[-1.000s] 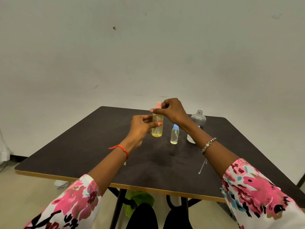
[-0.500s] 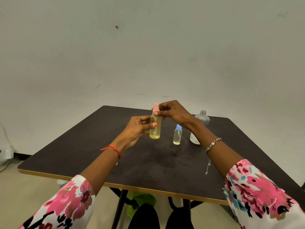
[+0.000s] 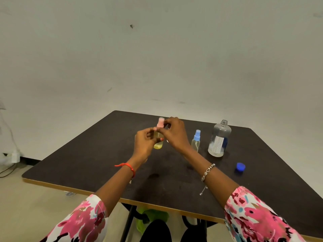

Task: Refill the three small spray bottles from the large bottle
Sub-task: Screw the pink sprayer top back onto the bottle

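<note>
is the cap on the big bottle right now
No: the large bottle has a bare threaded neck, and a blue cap lies on the table to its right, nearer the camera.

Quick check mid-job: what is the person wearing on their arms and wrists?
Both arms have white sleeves with a pink, black and teal flower print, ending near the elbow: the left sleeve and the right sleeve. A red thread band circles the left wrist and a silver beaded bracelet the right.
</note>
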